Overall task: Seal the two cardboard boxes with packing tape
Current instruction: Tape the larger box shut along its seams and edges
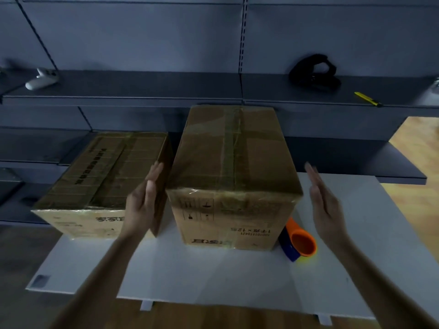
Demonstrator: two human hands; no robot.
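1. head view, and both hands are up either side of the taller box (232,162), which stands mid-way along the white table (213,276) with its long axis running straight away from the person.
2. left hand (142,205): fingers straight and together, palm facing right, slotted into the gap between the taller box and the lower box (104,167) on its left. it sits right at the lower box's side wall, but i cannot tell whether it touches either carton. it holds nothing.
3. right hand (325,205): flat too, fingers straight, palm facing left, hanging clear of the taller box's right wall with a visible gap. nothing in it.
4. glossy tape shows along the taller box's top seam, front to back, and over its near edge. the lower box's top shines with tape as well. my read: the sealing is done or close to it.
5. the relation that counts: the taller box lies between the two palms, the left one nearer its wall and the right one further out. a clasp would mean closing inward across the short axis.
6. the tape dispenser (298,241), orange and blue, lies on the table just beside the taller box's near right corner, below the right hand, so that hand is the nearer one if more tape is wanted.
7. a yellow knife (368,99) lies on the shelf behind, well apart.
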